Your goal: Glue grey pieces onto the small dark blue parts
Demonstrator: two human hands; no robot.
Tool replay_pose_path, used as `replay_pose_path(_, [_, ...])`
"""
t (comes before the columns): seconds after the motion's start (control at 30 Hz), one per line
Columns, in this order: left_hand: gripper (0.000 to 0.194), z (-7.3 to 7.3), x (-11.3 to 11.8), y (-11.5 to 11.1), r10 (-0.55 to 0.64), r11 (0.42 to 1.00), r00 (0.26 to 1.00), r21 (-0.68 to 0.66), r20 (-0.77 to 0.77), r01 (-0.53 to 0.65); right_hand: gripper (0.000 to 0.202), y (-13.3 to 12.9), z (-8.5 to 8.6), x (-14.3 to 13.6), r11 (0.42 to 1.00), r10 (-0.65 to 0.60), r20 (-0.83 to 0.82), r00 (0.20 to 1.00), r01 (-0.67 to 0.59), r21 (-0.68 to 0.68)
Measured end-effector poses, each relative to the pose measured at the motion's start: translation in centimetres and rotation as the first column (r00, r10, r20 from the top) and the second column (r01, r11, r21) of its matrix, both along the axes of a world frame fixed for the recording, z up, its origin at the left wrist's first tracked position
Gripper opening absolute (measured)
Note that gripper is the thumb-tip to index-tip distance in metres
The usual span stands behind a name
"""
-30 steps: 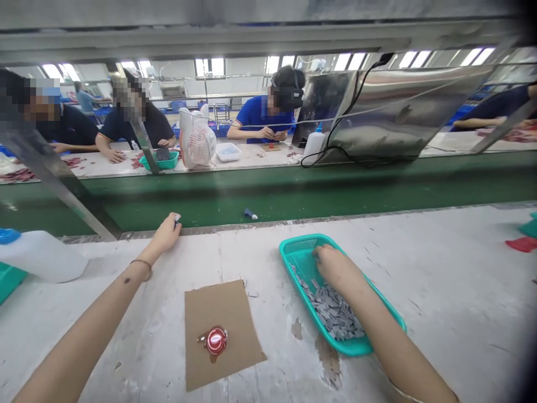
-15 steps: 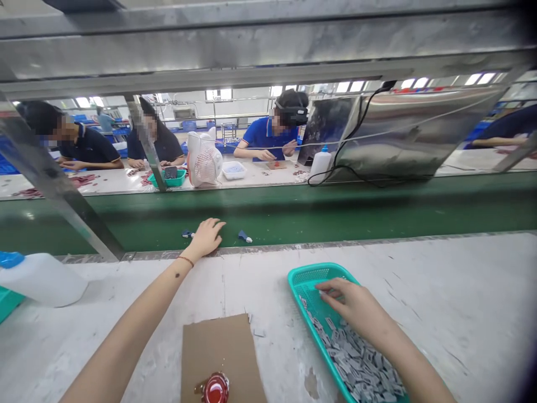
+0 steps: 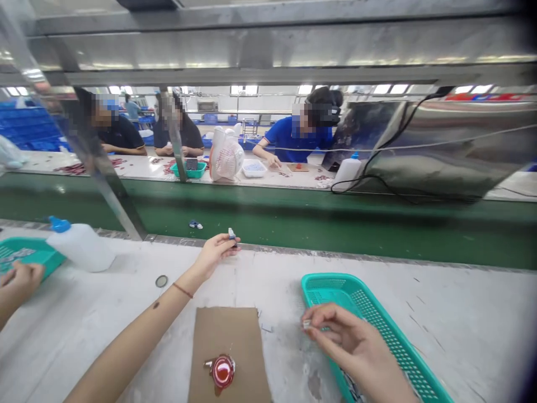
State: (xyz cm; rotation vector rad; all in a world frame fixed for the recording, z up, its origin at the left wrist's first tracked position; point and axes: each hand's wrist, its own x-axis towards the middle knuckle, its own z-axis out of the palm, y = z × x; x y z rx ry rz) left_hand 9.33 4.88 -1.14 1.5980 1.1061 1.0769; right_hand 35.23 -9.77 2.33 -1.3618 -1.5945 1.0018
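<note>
Scuffed white worktop [image 3: 277,291], one green belt [image 3: 293,221] beyond both hands. Left hand [image 3: 213,254] pinched one small blue-and-white piece [image 3: 232,237]; one similar piece [image 3: 195,224] lay on the belt, left of that hand. Right hand [image 3: 354,338], above one teal perforated plastic basket [image 3: 380,310], pinched one tiny pale piece [image 3: 306,324]. Between the forearms: one brown cardboard sheet [image 3: 249,347] bearing one glossy red round object [image 3: 222,371].

No legible text, label, brand, number or sign is visible to you in this view. The white bottle [image 3: 86,246] shows you a plain side. Marks on the dark headset [image 3: 329,115] across the line are too small for you to resolve.
</note>
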Motion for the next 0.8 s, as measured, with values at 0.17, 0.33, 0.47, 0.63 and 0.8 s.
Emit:
replay_pose_path(0.17, [0.03,-1.2,-4.9,-8.3,0.2,0.916,0.902,-0.4,0.383,-0.034,0.016,-1.1,-3.0,-5.2,0.982,0.186,0.16,0.969,-0.187,-0.01])
replay_pose_path(0.33, [0.034,-1.9,-7.2,-14.1,0.367,0.788,0.795,-0.615,0.482,0.009,0.017,-0.7,-5.4,-6.9,0.97,0.243,0.268,0.932,-0.233,-0.071])
replay_pose_path(0.47, [0.033,-2.1,-7.6,-16.8,0.38,0.779,0.777,-0.626,0.501,0.023,0.017,-0.4,-6.0,-7.4,0.963,0.269,0.261,0.927,-0.258,-0.074])
replay_pose_path(0.63, [0.038,-2.4,-7.3,-19.1,0.44,0.732,0.728,-0.68,0.526,0.049,0.02,-0.6,-6.2,-7.5,0.957,0.29,0.34,0.895,-0.275,-0.091])
replay_pose_path(0.8, [0.042,-2.8,-7.0,-20.3,0.464,0.725,0.72,-0.689,0.517,0.028,0.026,-0.8,-5.4,-6.8,0.929,0.361,0.39,0.847,-0.362,-0.074])
